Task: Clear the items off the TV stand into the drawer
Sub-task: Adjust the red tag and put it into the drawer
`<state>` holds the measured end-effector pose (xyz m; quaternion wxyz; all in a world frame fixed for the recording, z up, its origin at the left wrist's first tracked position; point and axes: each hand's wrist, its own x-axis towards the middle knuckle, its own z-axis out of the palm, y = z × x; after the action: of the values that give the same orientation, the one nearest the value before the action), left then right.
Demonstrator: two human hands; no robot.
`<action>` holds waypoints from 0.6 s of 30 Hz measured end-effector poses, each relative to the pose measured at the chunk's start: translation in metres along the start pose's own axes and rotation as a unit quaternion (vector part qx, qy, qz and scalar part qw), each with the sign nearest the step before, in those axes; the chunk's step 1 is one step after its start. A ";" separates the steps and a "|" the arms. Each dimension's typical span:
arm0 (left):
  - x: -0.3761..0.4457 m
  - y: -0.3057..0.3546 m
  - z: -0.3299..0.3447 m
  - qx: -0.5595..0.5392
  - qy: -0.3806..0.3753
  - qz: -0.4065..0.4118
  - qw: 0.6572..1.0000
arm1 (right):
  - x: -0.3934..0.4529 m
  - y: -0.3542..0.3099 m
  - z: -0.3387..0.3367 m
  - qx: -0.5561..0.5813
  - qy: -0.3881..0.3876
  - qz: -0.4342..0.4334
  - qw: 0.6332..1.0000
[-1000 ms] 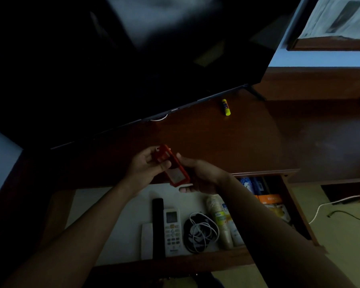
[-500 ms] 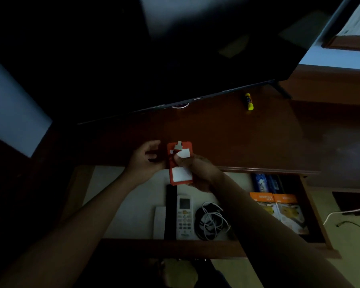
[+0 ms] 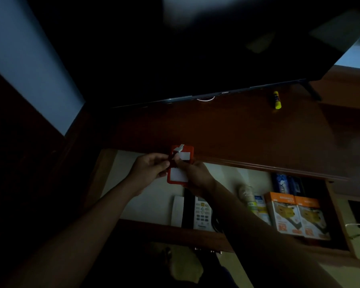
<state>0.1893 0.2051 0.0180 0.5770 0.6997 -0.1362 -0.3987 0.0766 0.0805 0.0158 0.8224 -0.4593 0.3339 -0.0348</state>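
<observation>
Dim room, dark wood TV stand w/ TV above. Open drawer below stand edge holds white remote, black remote, bottle, two orange boxes. Cable coil now hidden by right forearm. Both hands pinch-grip red card holder over drawer: left hand, right hand. Glue stick on stand by TV foot. Holder sits lower than 0.5 s ago.

both hands gripping red card holder, open drawer below
</observation>
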 end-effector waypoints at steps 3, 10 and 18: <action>-0.001 -0.004 -0.006 -0.010 0.019 -0.003 1.000 | 0.006 0.008 0.007 -0.055 0.048 -0.038 0.997; -0.002 -0.025 -0.020 0.020 0.052 -0.017 0.998 | 0.006 0.020 0.011 -0.147 0.055 -0.067 0.985; -0.001 -0.047 -0.025 0.024 0.051 -0.043 0.998 | 0.002 0.026 0.006 -0.122 0.069 0.023 0.990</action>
<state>0.1937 0.2373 -0.0241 0.5483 0.7381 -0.0867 -0.3836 0.0747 0.0995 -0.0035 0.7359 -0.5445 0.4025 -0.0065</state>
